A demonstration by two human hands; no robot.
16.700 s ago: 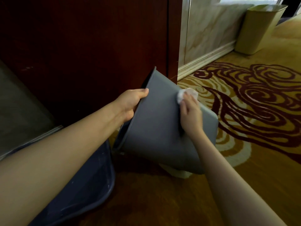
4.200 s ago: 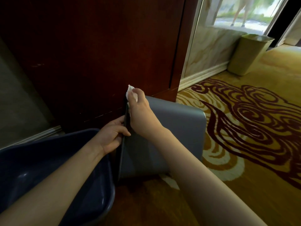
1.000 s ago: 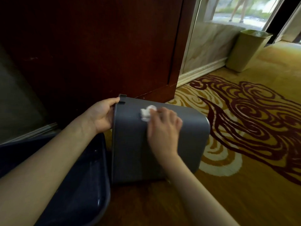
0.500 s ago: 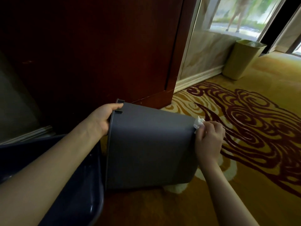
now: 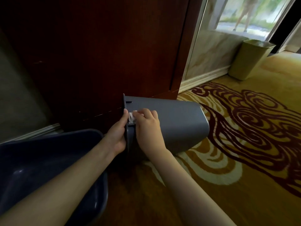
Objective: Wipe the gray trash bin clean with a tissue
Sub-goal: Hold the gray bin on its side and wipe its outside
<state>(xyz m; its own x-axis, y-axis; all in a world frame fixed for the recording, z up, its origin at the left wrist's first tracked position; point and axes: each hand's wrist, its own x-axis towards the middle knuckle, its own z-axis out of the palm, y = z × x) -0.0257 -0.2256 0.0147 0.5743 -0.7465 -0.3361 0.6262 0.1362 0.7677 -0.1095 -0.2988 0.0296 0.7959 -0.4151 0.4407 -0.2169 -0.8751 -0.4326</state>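
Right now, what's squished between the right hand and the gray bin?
A crumpled white tissue, pressed by the right hand against the gray bin near its rim, in the head view.

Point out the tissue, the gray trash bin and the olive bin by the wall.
tissue (image 5: 131, 117), head view: crumpled white wad at the right hand's fingertips.
gray trash bin (image 5: 177, 123), head view: bare side wall.
olive bin (image 5: 249, 61), head view: front wall.

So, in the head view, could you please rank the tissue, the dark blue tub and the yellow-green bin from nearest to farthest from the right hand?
1. tissue: at the fingertips of the right hand, on the gray trash bin.
2. dark blue tub: lower left, beside the left forearm.
3. yellow-green bin: far upper right, against the wall.
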